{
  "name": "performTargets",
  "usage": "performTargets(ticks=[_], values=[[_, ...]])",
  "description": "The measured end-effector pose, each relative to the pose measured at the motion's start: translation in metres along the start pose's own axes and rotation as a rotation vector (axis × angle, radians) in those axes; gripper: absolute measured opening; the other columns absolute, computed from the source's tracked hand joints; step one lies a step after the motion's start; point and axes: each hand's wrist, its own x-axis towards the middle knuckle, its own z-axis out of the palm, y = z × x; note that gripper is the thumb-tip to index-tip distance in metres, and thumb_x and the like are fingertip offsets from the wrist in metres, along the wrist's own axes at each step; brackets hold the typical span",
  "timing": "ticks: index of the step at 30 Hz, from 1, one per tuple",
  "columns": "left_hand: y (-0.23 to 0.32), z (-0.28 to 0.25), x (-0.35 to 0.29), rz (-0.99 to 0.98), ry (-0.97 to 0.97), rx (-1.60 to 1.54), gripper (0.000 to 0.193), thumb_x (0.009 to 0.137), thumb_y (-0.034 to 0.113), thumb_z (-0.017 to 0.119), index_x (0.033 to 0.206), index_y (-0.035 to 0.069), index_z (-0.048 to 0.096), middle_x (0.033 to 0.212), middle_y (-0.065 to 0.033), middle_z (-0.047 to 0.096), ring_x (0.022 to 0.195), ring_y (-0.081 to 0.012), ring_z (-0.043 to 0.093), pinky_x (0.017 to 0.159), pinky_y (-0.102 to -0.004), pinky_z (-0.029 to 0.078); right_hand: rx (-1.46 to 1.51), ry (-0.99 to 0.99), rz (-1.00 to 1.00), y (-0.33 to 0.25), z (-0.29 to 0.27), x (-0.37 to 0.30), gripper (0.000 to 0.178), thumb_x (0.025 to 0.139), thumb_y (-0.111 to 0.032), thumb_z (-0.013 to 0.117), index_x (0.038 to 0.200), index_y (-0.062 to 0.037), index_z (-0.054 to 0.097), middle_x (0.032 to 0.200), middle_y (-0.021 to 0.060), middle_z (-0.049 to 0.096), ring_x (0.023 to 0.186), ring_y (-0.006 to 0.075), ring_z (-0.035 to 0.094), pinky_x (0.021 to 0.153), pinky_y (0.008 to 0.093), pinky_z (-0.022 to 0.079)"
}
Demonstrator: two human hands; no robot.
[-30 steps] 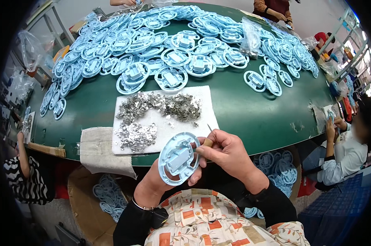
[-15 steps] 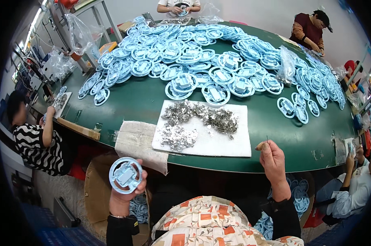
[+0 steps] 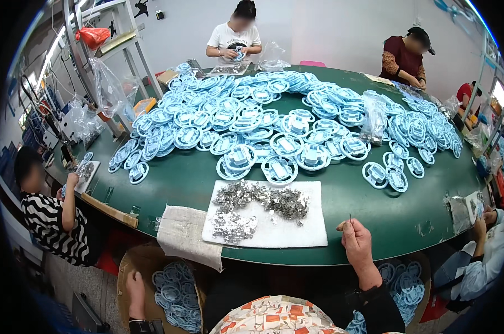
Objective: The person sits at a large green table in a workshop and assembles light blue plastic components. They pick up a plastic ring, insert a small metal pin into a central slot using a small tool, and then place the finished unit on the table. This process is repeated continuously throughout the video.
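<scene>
My left hand (image 3: 134, 286) is low at the left, over the side of a cardboard box (image 3: 147, 256). No part shows in it and its fingers look loosely apart. Inside the box lie many round light-blue plastic parts (image 3: 177, 298). At the table's near edge, my right hand (image 3: 356, 245) pinches a thin dark needle-like tool (image 3: 350, 217) pointing up. To the left of that hand is a white foam pad (image 3: 296, 237), bearing heaps of small shiny metal pieces (image 3: 288, 203).
A wide heap of light-blue ring-shaped parts (image 3: 238, 157) covers the middle of the green table (image 3: 385, 222). A pale cloth (image 3: 188, 228) hangs over the near edge. More blue parts (image 3: 408, 284) are below the edge at the right. Several other people work around the table.
My left hand has gone down and left to the box, and the round blue part it held is no longer in it. My right hand still pinches the tool. The view has tilted up.
</scene>
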Motion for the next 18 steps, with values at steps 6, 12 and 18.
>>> performTargets(ticks=[6,12,18], values=[[0.298,0.006,0.014,0.685,-0.058,-0.279,0.023,0.093,0.008,0.062,0.114,0.0,0.066,0.105,-0.0156,0.066,0.094,-0.0272,0.066,0.082,-0.0364,0.053,-0.103,0.003,-0.017,-0.007,0.007,-0.001,0.03,0.105,-0.023,0.057,0.091,0.0006,0.068,0.06,-0.005,0.048,0.056,0.0032,0.044,0.052,0.0234,0.036],[0.455,0.106,0.05,0.905,-0.229,-0.159,0.057,0.09,0.035,0.072,0.131,-0.002,0.059,0.123,-0.0217,0.063,0.112,-0.035,0.063,0.094,-0.0414,0.051,-0.085,0.003,0.002,-0.009,0.006,-0.005,0.027,0.105,-0.02,0.057,0.092,0.0008,0.068,0.061,-0.0039,0.049,0.057,0.0028,0.045,0.053,0.0233,0.036],[0.538,0.172,0.056,0.831,-0.376,0.402,0.091,0.075,0.067,0.074,0.144,0.013,0.051,0.137,-0.0238,0.056,0.121,-0.0414,0.059,0.096,-0.0519,0.051,-0.157,0.031,0.054,-0.017,-0.001,-0.004,0.023,0.102,-0.016,0.055,0.097,0.0018,0.07,0.067,0.0027,0.06,0.062,0.0055,0.052,0.061,0.0249,0.046]])
